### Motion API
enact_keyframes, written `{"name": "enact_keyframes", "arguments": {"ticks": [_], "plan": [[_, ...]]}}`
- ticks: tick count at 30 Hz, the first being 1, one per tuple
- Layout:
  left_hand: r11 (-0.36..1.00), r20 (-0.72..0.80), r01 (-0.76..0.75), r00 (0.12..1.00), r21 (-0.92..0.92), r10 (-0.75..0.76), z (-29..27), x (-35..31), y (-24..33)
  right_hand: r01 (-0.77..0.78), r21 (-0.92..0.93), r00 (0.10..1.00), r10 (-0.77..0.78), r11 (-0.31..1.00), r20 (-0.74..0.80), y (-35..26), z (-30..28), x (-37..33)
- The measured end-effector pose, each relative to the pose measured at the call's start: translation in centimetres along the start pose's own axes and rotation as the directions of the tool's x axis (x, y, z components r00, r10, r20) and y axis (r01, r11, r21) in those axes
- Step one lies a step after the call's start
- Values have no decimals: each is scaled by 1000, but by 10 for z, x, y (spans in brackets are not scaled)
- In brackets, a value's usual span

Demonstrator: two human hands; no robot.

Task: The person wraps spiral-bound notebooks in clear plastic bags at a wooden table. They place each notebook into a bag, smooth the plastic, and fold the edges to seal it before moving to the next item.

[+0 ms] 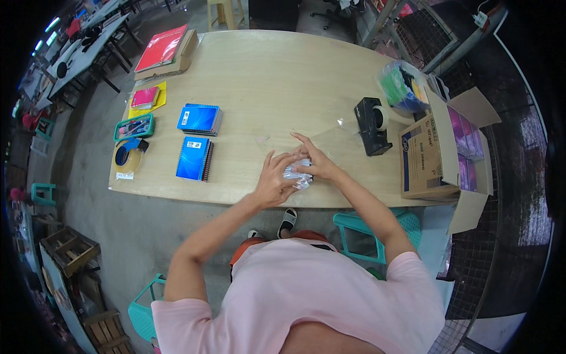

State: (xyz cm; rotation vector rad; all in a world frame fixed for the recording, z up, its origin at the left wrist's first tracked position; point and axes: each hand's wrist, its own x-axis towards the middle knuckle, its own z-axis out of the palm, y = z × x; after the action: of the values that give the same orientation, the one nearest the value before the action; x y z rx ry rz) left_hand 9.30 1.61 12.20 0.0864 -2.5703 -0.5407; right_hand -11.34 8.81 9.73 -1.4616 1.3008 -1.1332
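Note:
Close to the table's front edge, a small whitish bundle in shiny clear plastic sits between my two hands. My left hand grips its left side with bent fingers. On the other side my right hand has its fingers curled over the bundle and the plastic. The fingers cover much of it, so what lies inside the plastic cannot be made out. Left of my hands are two stacks of blue spiral notebooks, a nearer stack and a farther stack. To the right stands a black tape dispenser.
An open cardboard box with purple packs stands at the table's right end, beside a plastic bag of colourful items. Along the left edge lie tape rolls, a green basket, pink pads and a red folder.

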Motion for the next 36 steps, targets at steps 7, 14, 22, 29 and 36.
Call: {"name": "enact_keyframes", "arguments": {"ticks": [7,14,22,29,36], "plan": [[903,-241,337,884,-266,-400,-23,-23,22,-91,-30,995,89,995,-41,-7,4,-6],[990,-110,46,992,-135,-62,-9,-1,-17,-57,6,998,57,998,-1,-8,3,1],[814,-121,285,911,-506,-394,19,5,-10,-99,191,982,126,977,-137,6,2,-6],[716,-50,453,827,-532,-561,24,2,-5,6,280,968,65,960,-243,-10,29,-39],[718,-210,396,776,-573,-595,40,-5,12,28,423,931,131,906,-341,10,34,-27]]}}
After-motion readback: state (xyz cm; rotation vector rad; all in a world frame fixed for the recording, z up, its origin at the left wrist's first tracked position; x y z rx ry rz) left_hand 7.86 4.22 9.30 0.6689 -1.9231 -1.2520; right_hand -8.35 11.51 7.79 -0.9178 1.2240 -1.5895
